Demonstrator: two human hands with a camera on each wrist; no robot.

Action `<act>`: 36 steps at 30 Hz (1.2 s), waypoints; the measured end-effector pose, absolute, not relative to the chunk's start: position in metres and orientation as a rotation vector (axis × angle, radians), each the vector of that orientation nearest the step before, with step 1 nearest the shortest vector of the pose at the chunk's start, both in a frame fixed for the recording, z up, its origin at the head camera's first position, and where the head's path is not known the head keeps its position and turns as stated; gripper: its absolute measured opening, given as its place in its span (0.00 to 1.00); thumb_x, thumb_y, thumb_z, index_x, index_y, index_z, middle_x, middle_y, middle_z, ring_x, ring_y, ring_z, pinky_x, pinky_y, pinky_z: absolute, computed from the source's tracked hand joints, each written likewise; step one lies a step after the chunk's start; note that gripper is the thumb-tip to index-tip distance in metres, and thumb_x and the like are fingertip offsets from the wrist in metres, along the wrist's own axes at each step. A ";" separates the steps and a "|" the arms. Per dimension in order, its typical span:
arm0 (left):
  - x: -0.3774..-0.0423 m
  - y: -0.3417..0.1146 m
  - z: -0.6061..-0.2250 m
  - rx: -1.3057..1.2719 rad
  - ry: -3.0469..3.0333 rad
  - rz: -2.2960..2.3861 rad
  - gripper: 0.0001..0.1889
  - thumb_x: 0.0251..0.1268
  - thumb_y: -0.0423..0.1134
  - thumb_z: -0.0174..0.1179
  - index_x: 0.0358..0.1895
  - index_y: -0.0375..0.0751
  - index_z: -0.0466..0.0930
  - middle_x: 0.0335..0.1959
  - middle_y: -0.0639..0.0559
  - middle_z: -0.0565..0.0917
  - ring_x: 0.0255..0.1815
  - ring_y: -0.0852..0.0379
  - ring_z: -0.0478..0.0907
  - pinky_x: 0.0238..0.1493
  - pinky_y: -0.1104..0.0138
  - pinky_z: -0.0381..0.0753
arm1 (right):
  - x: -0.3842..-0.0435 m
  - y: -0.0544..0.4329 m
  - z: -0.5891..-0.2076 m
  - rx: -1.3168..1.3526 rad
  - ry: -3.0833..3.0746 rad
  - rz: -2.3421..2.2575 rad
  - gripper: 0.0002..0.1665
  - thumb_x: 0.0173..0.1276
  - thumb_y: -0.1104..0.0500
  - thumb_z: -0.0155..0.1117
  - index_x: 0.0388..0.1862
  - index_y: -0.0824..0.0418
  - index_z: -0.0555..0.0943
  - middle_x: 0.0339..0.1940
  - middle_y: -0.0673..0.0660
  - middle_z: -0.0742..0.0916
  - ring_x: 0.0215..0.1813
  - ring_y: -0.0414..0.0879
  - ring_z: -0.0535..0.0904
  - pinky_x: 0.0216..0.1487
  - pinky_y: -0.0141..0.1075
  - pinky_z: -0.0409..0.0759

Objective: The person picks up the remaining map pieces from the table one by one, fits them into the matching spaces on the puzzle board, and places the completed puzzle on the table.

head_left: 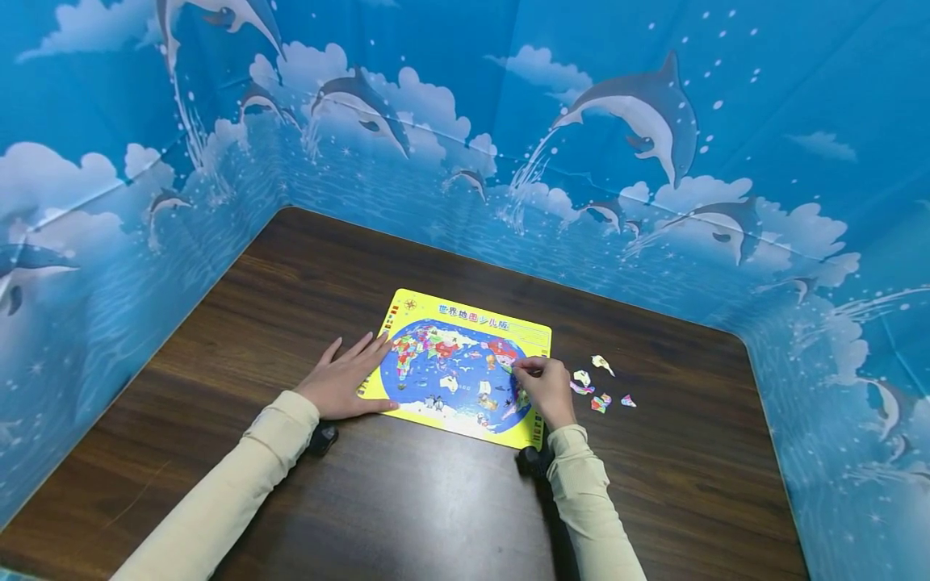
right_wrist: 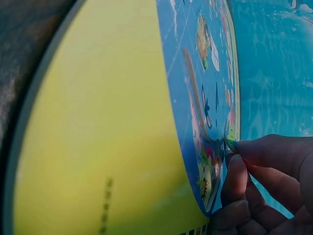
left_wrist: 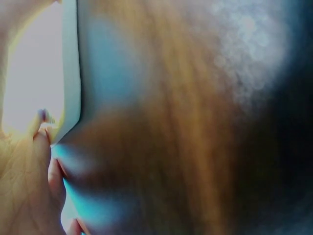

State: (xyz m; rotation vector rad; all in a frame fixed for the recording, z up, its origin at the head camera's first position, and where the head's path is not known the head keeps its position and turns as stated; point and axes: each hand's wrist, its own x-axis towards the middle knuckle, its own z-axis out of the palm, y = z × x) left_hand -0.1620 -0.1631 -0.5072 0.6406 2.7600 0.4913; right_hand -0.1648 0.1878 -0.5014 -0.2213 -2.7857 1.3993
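Note:
A yellow-bordered world map puzzle board [head_left: 517, 438] lies on the table, its blue oval filled with colourful land shapes and small pictures. Along the board's left edge rests my left hand [head_left: 345, 387], fingers spread and thumb stretched over the lower left corner. My right hand [head_left: 548, 391] is over the right part of the map. In the right wrist view, its thumb and index finger pinch a small, partly green puzzle piece [right_wrist: 231, 143] close to the board's surface; the fingertips cover much of it. An unfilled, outlined recess shows beside that hand in the same view.
Several loose puzzle pieces [head_left: 600, 403] lie right of the board, close to my right hand. The dark wooden table [head_left: 690, 460] is walled by a blue dolphin-print cloth [head_left: 450, 202] at the back and both sides.

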 end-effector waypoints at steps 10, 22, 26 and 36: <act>-0.160 -0.163 -0.505 0.655 2.763 0.534 0.55 0.62 0.70 0.63 0.83 0.39 0.53 0.84 0.42 0.54 0.85 0.39 0.46 0.78 0.33 0.37 | -0.164 0.187 -0.504 -0.140 -2.854 1.280 0.06 0.67 0.64 0.75 0.41 0.64 0.91 0.37 0.58 0.91 0.36 0.48 0.85 0.38 0.39 0.83; -0.160 -0.163 -0.505 0.664 2.764 0.545 0.55 0.62 0.70 0.63 0.83 0.38 0.53 0.84 0.41 0.54 0.85 0.39 0.46 0.78 0.33 0.37 | -0.164 0.183 -0.506 -0.093 -2.865 1.125 0.06 0.67 0.61 0.75 0.39 0.64 0.92 0.35 0.57 0.90 0.36 0.48 0.83 0.37 0.39 0.81; -0.160 -0.161 -0.503 0.658 2.758 0.526 0.55 0.63 0.70 0.62 0.83 0.39 0.53 0.84 0.42 0.54 0.85 0.40 0.46 0.78 0.33 0.38 | -0.163 0.184 -0.506 -0.088 -2.866 1.127 0.06 0.68 0.61 0.75 0.39 0.63 0.92 0.36 0.57 0.91 0.36 0.48 0.84 0.39 0.41 0.83; -0.160 -0.162 -0.503 0.648 2.754 0.518 0.55 0.62 0.70 0.62 0.83 0.39 0.53 0.84 0.41 0.54 0.85 0.39 0.47 0.78 0.33 0.38 | -0.161 0.190 -0.505 -0.053 -2.831 1.129 0.05 0.68 0.62 0.75 0.38 0.63 0.92 0.36 0.57 0.91 0.38 0.49 0.85 0.41 0.44 0.84</act>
